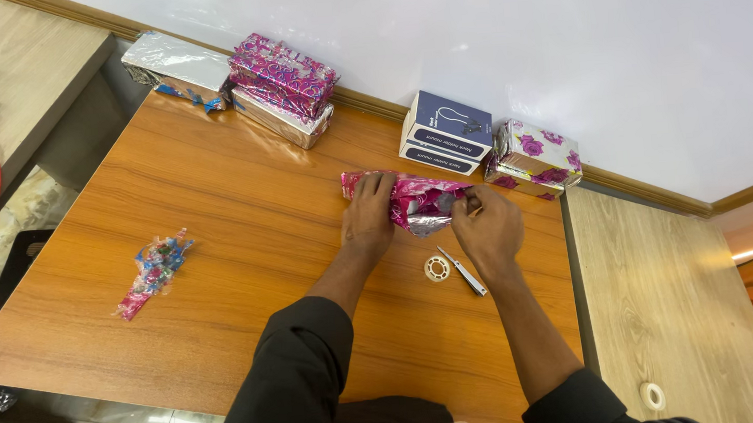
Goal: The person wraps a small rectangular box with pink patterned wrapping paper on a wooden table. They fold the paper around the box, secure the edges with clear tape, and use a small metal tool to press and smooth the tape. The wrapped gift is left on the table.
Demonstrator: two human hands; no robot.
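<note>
Two bare hands on one small box half-wrapped in shiny pink foil paper (413, 201), lying on the orange-brown wooden table (218, 251) near its far edge. Left hand (369, 216) lies flat on the box's left part, fingers spread a little, pressing the paper down. Right hand (487, 227) is at the box's right end, fingertips (472, 199) pinched narrow on the loose paper flap there. Silver inner side of the foil shows between the hands. Small clear tape roll (436, 268) and a slim metal cutter (463, 272) sit just beside the right wrist, on the near side. Navy-and-white carton (446, 132) and flower-print wrapped boxes (535, 158) behind, against the wall. Crumpled foil scrap (154, 270) well apart, left.
</note>
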